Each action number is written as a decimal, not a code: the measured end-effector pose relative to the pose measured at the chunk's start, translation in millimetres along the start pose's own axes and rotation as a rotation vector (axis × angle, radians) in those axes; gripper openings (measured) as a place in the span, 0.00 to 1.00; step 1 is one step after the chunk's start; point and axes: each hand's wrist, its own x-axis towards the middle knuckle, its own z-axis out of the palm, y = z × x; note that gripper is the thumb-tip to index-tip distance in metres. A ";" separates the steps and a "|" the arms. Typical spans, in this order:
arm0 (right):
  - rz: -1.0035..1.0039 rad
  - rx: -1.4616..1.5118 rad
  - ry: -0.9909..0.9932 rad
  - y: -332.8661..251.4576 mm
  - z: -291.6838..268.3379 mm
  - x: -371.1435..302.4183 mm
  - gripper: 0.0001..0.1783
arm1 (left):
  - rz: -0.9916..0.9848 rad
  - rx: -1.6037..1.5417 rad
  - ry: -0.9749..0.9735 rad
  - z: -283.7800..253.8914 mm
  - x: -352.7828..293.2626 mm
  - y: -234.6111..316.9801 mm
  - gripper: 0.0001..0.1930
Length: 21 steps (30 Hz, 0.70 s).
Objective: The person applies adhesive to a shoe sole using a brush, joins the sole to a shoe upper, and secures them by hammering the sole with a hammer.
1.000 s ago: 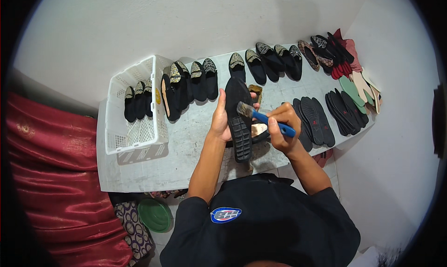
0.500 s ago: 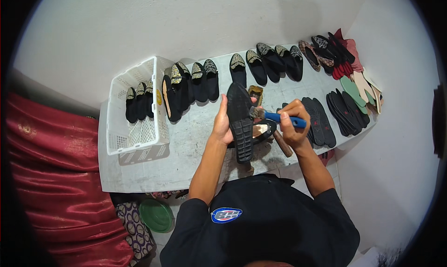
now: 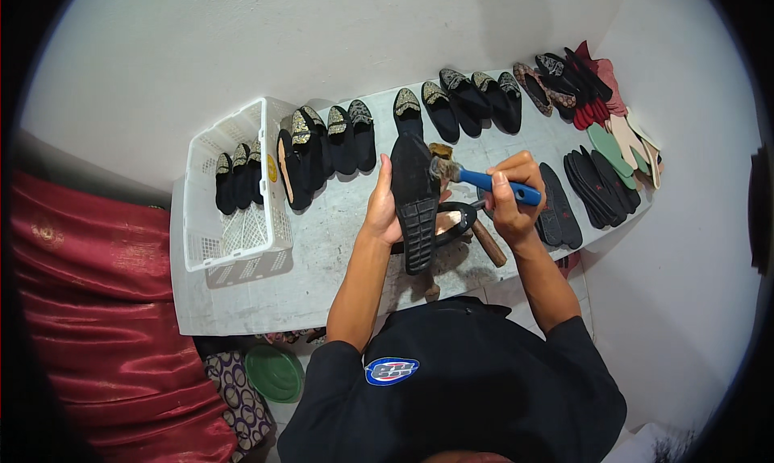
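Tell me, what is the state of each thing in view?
Left hand: closed around held shoe
Held shoe: underside facing the camera
Right hand: gripping blue brush
Blue brush: bristles at the shoe's edge, contact unclear
White basket: open at top, containing shoes
Red curtain: hanging in folds
Wooden handle: lying on white table
Green basin: lower than the table

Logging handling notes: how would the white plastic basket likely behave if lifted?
The white plastic basket is probably light for its size, given its perforated walls. It looks fairly stiff, since those walls stand without sagging. The black shoes inside fill only part of it, so they may slide if it tilts.
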 end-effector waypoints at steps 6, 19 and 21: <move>-0.267 -0.169 -0.149 8.7 -1.6 -14.0 0.02 | 0.032 0.002 0.025 -0.8 2.9 -1.1 0.38; -0.232 -0.168 -0.073 6.5 -6.2 -24.0 0.03 | 0.032 -0.157 -0.042 -8.1 4.1 4.0 0.37; -0.124 -0.101 -0.001 4.4 -2.9 -24.2 0.03 | 0.038 -0.174 -0.052 -2.3 4.4 7.8 0.37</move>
